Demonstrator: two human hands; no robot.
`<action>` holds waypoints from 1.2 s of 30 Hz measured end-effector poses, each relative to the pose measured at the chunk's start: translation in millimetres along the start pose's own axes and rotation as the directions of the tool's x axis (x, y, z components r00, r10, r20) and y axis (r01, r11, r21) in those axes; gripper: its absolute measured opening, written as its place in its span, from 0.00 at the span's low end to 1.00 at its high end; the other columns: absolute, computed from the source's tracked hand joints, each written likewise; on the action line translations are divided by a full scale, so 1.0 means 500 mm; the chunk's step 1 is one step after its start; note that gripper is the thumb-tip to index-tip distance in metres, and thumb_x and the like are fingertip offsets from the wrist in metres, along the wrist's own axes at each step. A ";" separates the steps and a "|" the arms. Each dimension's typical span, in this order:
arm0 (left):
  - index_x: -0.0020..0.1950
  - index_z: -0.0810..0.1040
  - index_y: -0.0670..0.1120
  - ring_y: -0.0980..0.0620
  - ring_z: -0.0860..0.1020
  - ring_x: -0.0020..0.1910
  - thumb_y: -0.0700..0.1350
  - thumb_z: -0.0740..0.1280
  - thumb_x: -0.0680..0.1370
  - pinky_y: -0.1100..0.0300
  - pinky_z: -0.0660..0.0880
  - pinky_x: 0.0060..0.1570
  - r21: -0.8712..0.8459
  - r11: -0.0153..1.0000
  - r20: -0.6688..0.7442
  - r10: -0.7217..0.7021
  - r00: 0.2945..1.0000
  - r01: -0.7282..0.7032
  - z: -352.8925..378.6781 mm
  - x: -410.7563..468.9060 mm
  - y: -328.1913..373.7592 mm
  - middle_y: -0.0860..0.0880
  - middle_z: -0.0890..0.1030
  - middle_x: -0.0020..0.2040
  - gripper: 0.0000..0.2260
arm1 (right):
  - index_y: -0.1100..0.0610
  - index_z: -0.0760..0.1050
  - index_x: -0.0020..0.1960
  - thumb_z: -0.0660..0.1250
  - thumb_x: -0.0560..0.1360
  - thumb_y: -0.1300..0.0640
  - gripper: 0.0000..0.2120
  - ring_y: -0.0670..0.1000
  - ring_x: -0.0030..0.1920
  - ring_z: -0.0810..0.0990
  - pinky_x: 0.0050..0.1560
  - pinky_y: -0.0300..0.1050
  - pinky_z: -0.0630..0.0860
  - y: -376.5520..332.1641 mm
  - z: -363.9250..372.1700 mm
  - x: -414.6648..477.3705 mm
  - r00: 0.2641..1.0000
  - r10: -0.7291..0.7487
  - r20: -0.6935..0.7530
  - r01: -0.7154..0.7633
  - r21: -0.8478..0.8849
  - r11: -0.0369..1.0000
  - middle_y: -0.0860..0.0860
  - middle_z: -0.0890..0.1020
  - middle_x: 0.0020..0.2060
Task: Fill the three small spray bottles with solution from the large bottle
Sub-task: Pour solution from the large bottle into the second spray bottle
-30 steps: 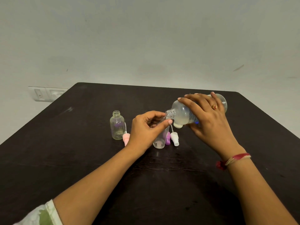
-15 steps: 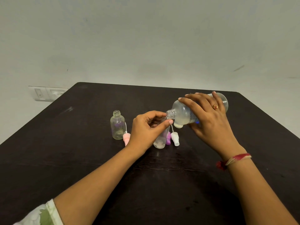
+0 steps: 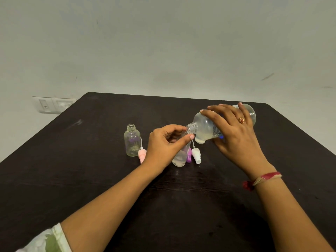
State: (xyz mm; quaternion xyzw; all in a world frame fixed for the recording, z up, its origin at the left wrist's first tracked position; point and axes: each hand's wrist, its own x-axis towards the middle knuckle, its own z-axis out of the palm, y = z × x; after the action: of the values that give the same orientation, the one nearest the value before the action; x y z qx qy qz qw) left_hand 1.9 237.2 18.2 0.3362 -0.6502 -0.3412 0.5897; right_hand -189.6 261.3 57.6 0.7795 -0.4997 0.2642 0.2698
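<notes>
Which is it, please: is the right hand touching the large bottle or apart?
Touching: the head view shows the right hand with fingers wrapped over the tilted large bottle.

Two small bottles: a standing bottle [image 3: 132, 142] and a held bottle [image 3: 179, 159]. Three spray caps: pink cap [image 3: 142, 155], purple cap [image 3: 189, 158], white cap [image 3: 196, 155]. One large bottle [image 3: 203, 128]. One table [image 3: 91, 179]. One ring [image 3: 241, 120].
</notes>
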 end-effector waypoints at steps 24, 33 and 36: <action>0.47 0.84 0.50 0.55 0.83 0.42 0.43 0.76 0.70 0.58 0.81 0.47 -0.004 0.999 0.029 -0.045 0.999 0.045 -0.001 -0.001 -0.003 0.51 0.85 0.42 0.08 | 0.56 0.63 0.69 0.70 0.68 0.42 0.35 0.45 0.57 0.73 0.56 0.35 0.69 -0.001 -0.009 -0.007 0.938 0.339 -0.074 -0.262 0.489 0.832 0.49 0.72 0.61; 0.47 0.83 0.51 0.55 0.83 0.43 0.43 0.76 0.70 0.59 0.81 0.47 0.007 0.999 0.030 -0.048 0.998 0.048 -0.001 -0.002 -0.005 0.52 0.85 0.43 0.08 | 0.58 0.62 0.68 0.66 0.71 0.42 0.32 0.33 0.48 0.77 0.46 0.26 0.71 -0.004 -0.002 -0.003 0.802 0.578 -0.151 -0.309 0.723 0.618 0.36 0.74 0.51; 0.47 0.83 0.51 0.55 0.83 0.43 0.43 0.76 0.70 0.59 0.81 0.47 0.004 0.999 0.029 -0.048 0.998 0.048 0.000 -0.002 -0.006 0.52 0.85 0.43 0.08 | 0.59 0.58 0.70 0.67 0.74 0.48 0.32 0.31 0.50 0.76 0.48 0.26 0.71 -0.004 0.003 -0.004 0.787 0.603 -0.131 -0.305 0.767 0.565 0.36 0.72 0.53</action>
State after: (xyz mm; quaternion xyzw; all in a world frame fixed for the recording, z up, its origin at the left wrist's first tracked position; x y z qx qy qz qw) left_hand 2.2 236.2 15.3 0.3476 -0.6511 -0.3592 0.5711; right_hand -188.3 262.2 54.8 0.5941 -0.4823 0.6425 -0.0403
